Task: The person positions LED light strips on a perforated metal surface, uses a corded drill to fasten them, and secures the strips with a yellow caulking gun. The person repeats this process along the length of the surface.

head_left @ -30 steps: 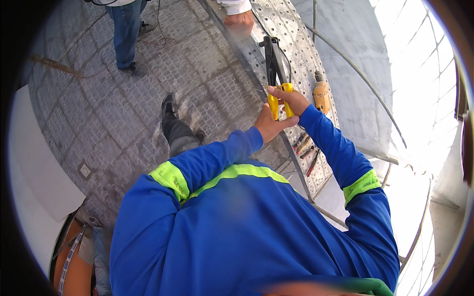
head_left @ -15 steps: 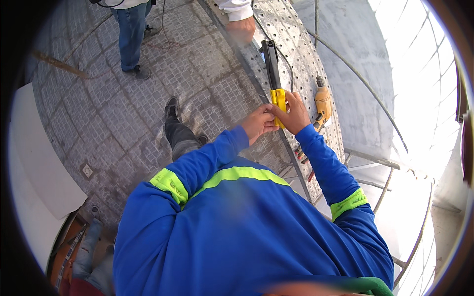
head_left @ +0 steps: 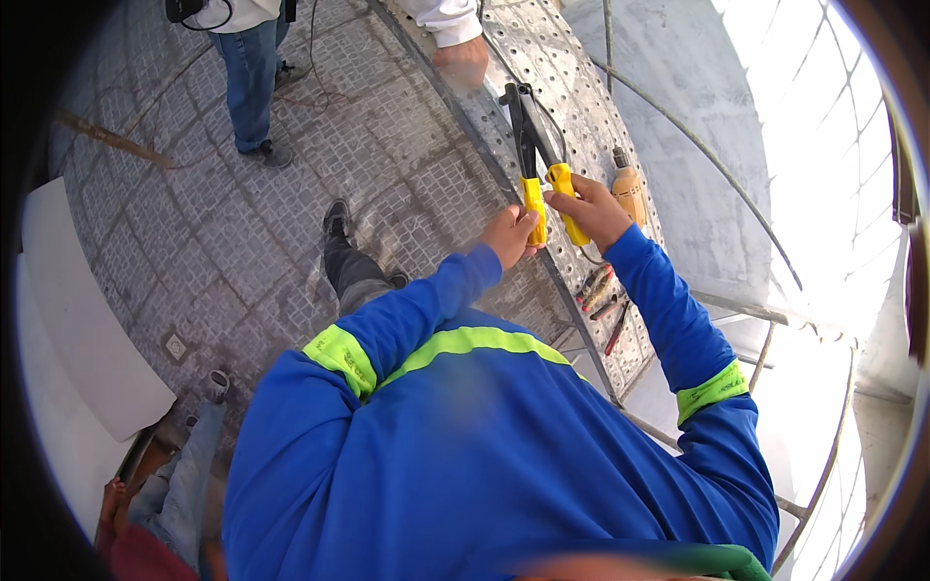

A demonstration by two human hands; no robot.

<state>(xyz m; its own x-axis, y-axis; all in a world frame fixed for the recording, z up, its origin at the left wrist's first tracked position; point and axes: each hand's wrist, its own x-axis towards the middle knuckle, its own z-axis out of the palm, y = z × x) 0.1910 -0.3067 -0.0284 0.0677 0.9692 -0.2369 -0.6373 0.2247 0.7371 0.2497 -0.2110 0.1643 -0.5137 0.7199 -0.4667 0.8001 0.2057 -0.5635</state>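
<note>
A long-handled hand riveter with black arms and yellow grips points away from me, its handles spread apart. Wrapped round its left yellow grip is my left hand. My right hand is closed on the right grip. Beneath and beside the tool runs a perforated metal plank. A yellow-orange drill lies on the plank just beyond my right hand, partly hidden by it. Closer to me, several small hand tools with red parts rest on the same plank.
A co-worker's hand in a white sleeve rests on the plank's far part. A dark cable lies near it. Another person in jeans stands on the paved floor. Metal bars cross on the right.
The riveter's handles have opened apart, my right hand moving right with its grip. The small tools on the plank show more fully, and the drill is more covered by my hand.
</note>
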